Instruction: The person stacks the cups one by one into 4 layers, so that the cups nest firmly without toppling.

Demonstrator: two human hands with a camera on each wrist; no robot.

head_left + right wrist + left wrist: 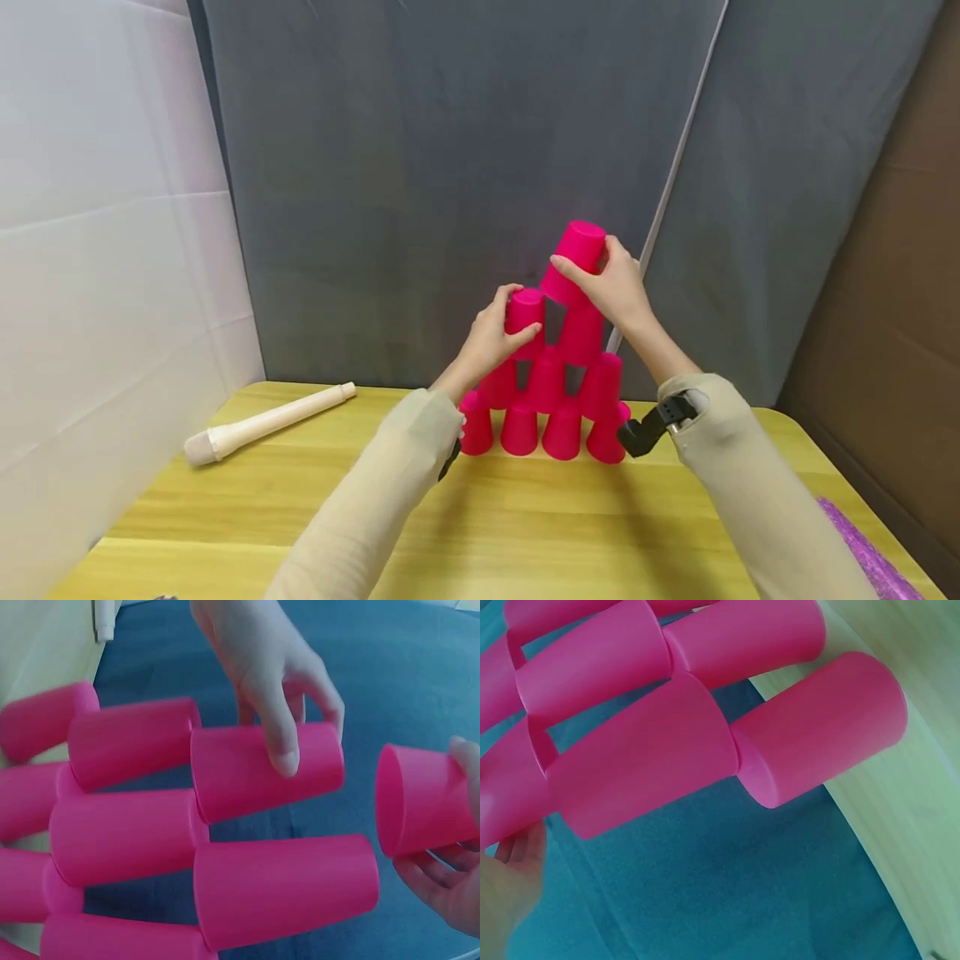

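Pink cups [546, 408] stacked upside down as a pyramid, centre of the head view, on a yellow wooden table [300, 517]. Far left of frame: white panel wall [97, 250]; lower left on the table, a cream wooden stick [266, 423] lying flat, well apart from the cups. Behind the stack, grey fabric backdrop [420, 167]; brown board at right edge; purple mat [870, 558] in lower right corner.

Left hand [491, 337] has fingers curled round the left third-row cup [525, 315], which rests on the row below. Right hand [615, 283] grips the top cup [576, 258], tilted, above the right third-row cup [581, 333]; touching or not, cannot tell. Both arms in beige sleeves.

Left wrist view: cup walls close up against the backdrop, only a sliver of hand, grasp not shown. Right wrist view: left hand's thumb across its cup, and right fingers under the held cup's open mouth, unseen from the head.
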